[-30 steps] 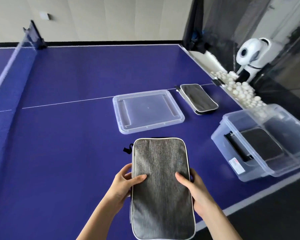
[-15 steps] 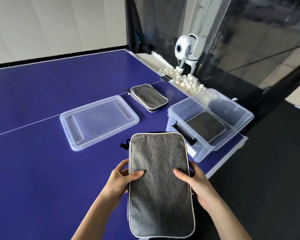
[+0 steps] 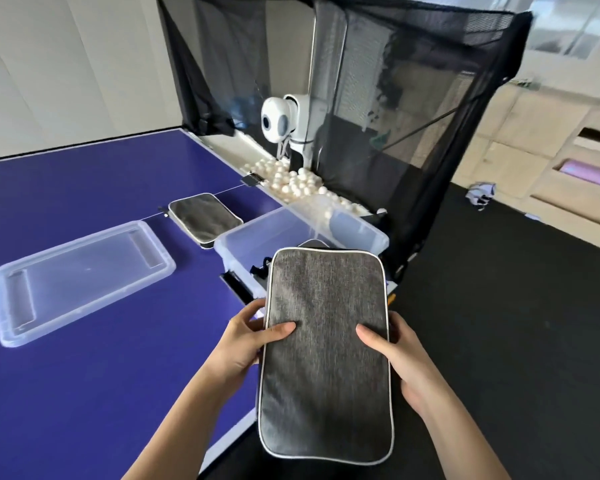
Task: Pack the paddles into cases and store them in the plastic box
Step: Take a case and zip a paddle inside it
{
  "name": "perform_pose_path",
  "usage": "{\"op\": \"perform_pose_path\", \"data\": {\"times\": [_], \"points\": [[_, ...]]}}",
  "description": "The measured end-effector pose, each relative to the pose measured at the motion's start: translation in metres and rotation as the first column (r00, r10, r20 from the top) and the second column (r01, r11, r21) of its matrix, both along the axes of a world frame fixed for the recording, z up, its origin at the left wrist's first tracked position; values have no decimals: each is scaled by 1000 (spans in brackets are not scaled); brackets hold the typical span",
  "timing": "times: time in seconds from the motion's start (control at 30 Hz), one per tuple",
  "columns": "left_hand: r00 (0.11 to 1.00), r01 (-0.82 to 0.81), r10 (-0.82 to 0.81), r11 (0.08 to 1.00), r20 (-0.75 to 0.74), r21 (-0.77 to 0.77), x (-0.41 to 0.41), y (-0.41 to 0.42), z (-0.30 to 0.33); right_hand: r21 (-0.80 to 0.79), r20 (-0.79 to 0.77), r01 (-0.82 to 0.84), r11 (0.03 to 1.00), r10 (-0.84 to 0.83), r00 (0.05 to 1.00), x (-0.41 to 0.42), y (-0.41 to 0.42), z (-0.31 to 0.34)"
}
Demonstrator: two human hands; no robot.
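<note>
Here, blue table point(image 3: 84, 393), black floor point(image 3: 499, 341), black netting point(image 3: 413, 98)

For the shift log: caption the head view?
Both hands hold a grey case before the plastic box.

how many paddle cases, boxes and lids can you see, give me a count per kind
grey paddle cases: 3 (one held in both hands, one on the table, one partly hidden inside the box)
clear plastic box: 1
clear lid: 1
total: 5
</note>
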State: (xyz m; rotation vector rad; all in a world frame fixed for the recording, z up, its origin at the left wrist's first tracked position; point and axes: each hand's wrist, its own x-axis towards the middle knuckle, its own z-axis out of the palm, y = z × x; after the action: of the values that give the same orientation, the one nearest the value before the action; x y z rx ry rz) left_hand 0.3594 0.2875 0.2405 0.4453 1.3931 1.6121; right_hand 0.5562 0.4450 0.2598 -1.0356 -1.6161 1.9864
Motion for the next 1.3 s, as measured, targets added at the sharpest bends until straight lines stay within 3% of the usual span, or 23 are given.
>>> {"op": "perform_pose_path", "data": {"times": [0.23,0.57,1.0,1.1,1.2,1.3], "points": [[999,-28,29,999,-32,28,1,60,18,43,-6,-49,998,50,999,-3,69,16],[987,-161,162,984,-8,70,-74,127,12,93,47,-183,979,180,983,-103,161,17],[903,-401,391,916,177,24,-127,175,-8,61,127,-419,906,409,904,-212,238,11],[830,-523,504,852,238,17,-118,185,-10,41,144,-478,877,468,872,-223,251,7],[681,-705,668,709,300,21,-106,199,-12,29,120,-505,863,498,859,-216,268,-1],[521,-841,791,540,322,35,-97,218,-14,-171,-26,-342,924,342,939,-204,274,-23]]}}
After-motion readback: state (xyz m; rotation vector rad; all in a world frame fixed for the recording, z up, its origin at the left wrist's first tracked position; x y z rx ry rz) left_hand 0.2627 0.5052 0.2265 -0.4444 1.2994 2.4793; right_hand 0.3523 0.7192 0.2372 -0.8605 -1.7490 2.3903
